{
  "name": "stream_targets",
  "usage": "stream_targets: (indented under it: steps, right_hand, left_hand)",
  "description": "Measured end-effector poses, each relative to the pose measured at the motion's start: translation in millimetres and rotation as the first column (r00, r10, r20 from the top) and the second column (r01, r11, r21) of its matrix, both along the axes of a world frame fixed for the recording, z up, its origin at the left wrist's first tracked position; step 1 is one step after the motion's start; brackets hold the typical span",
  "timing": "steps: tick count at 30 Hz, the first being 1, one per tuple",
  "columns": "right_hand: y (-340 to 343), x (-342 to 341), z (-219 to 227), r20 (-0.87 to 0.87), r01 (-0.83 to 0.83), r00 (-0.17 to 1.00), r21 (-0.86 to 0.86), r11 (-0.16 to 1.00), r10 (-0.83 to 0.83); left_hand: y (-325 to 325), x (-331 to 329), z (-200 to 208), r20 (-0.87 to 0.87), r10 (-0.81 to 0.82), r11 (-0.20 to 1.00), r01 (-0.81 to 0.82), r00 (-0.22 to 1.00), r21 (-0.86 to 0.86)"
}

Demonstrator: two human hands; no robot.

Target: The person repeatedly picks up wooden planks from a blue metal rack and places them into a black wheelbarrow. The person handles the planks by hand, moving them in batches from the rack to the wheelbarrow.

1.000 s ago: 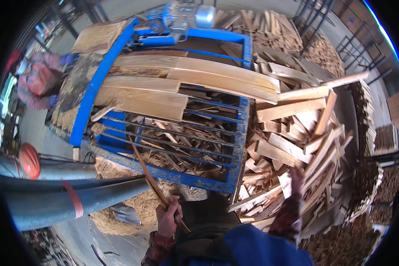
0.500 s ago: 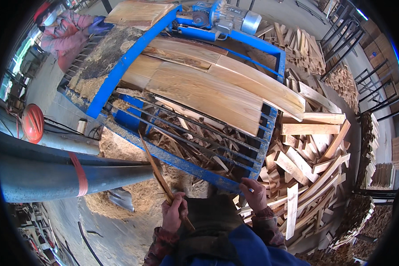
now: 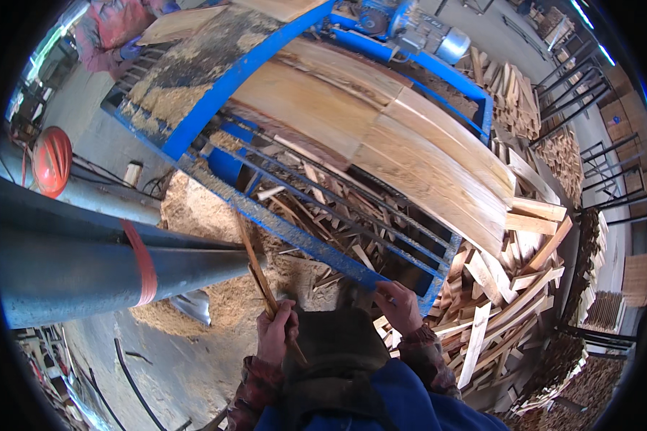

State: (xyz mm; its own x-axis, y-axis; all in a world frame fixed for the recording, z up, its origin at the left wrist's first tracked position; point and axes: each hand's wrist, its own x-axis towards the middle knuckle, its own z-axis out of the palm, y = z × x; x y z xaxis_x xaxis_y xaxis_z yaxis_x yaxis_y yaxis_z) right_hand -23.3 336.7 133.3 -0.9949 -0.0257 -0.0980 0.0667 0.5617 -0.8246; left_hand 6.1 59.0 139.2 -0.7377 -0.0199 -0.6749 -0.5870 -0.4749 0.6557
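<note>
The left hand [image 3: 275, 332] holds a thin stick [image 3: 253, 263] that points ahead and slightly left, and the right hand [image 3: 400, 307], its grip hard to tell, is nearer the boards [image 3: 435, 176] on the blue frame [image 3: 305, 245].

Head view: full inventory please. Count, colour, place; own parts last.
Blue frame: one, blue, centre
Motor: one, blue and silver, frame's far side
Boards: several, tan, across the frame
Offcuts: many, pale, heaped right of frame
Stacked wood: several piles, tan to brown, right side
Sawdust: one spread, tan, floor before the frame
Metal blade: one, grey, by the sawdust
Large duct: one, grey, red band, left
Rounded object: one, red-orange, above the duct
Co-worker: one, reddish top, upper left
Stick: one, brown, lower centre
Background clutter: too small to count
Left hand: one, bare, around the stick
Right hand: one, bare, at frame's near edge
Sleeves: two, dark red, below the hands
</note>
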Motion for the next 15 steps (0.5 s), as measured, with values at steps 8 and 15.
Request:
stream_targets:
  steps: [8, 15]
  right_hand:
    - [-76.3, 8.5, -25.0, 0.055, -0.435, 0.887, -0.232, 0.87, 0.458]
    - [-79.8, 47.0, -164.8, 0.353, -0.364, 0.864, -0.058, 0.93, 0.36]
  left_hand:
    - [-32.4, 35.4, -16.8, 0.082, 0.04, 0.995, -0.032, 0.996, -0.098]
    - [-36.0, 53.9, -72.9, 0.159, 0.084, 0.996, -0.087, 0.984, 0.014]
